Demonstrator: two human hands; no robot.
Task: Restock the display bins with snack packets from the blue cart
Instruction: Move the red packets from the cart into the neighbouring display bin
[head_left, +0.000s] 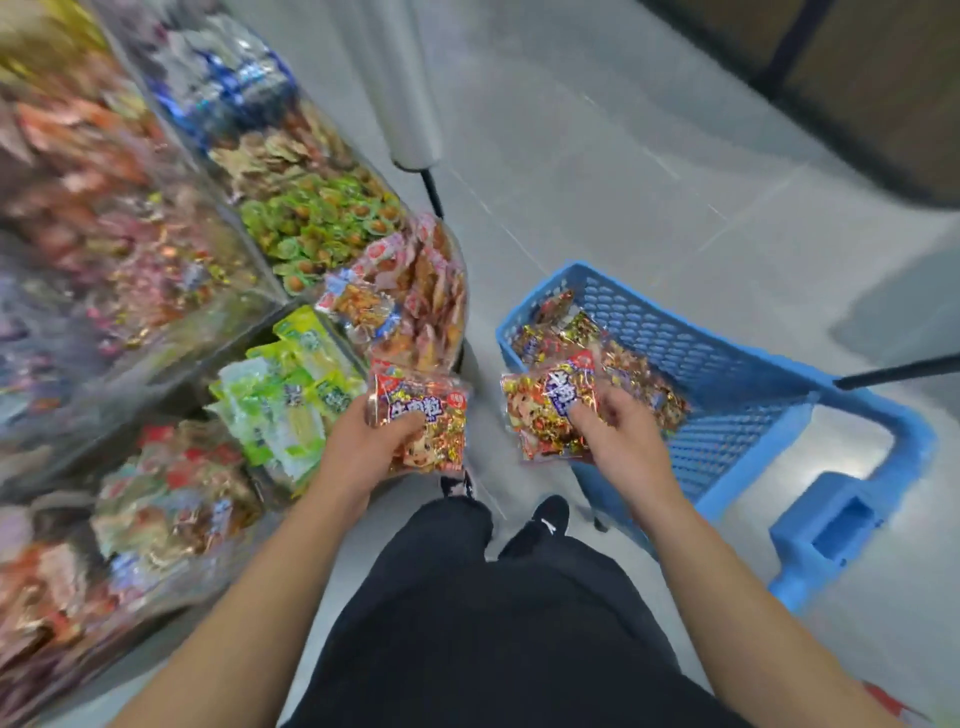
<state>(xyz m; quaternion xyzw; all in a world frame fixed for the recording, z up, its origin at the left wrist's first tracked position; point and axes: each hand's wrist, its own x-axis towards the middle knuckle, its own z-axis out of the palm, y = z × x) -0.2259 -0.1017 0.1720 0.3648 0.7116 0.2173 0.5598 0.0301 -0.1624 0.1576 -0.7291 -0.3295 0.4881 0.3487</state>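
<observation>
1. Bins on the left hold mixed snack packets; the nearer ones show green packs, much of it blurred.
2. Left hand grips a red packet, thumb curled over its front, just beside the bins.
3. Right hand pinches a second packet, thumb on top, at the cart's near edge.
4. Blue cart on the right holds more packets.
</observation>
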